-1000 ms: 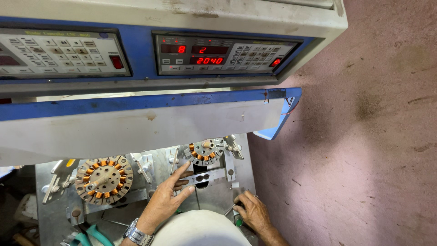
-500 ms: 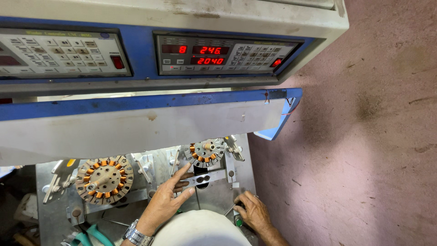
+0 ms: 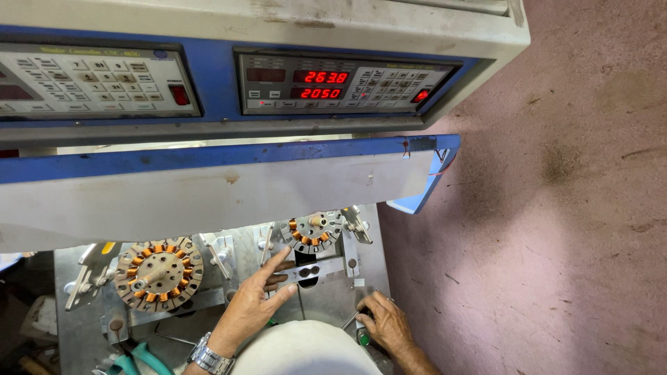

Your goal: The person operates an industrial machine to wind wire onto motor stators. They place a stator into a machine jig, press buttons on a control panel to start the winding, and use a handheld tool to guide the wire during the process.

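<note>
Touching metal bracket (image 3: pixel 316 271): left hand (image 3: pixel 253 305).

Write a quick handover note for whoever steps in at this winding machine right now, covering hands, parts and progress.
Left hand: open, fingers spread on the metal bracket just below the right stator.
Right hand: closed around a small green knob at the lower right of the plate.
Right stator sits on its spindle; copper coils show on its lower poles, the upper part is hidden by the guard.
Left stator sits on its spindle with copper coils all round.
Right panel shows lit red digits.
Left to do: cannot tell whether the right stator needs more winding.
</note>
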